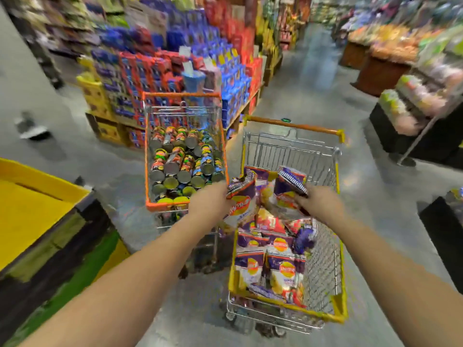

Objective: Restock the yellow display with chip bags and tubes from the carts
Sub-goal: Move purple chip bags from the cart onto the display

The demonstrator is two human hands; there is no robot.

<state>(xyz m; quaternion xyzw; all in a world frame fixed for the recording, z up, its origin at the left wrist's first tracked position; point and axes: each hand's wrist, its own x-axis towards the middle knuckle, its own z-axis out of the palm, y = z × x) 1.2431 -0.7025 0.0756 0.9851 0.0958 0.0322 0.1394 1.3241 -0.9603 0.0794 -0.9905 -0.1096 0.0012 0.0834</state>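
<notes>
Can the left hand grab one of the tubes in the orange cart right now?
Probably not yet. The left hand already grips a chip bag, so it is full. The tubes lie uncovered in the orange cart just beyond it, so the way looks free once the bag is put down.

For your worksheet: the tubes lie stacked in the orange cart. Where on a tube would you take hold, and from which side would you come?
Probably by the near end, from above. The tubes lie packed side by side in the orange cart, round ends towards the camera, so their sides are hemmed in. Only the top layer is exposed; pinch a top tube's end rim, tilt it up, then wrap the body.
</notes>
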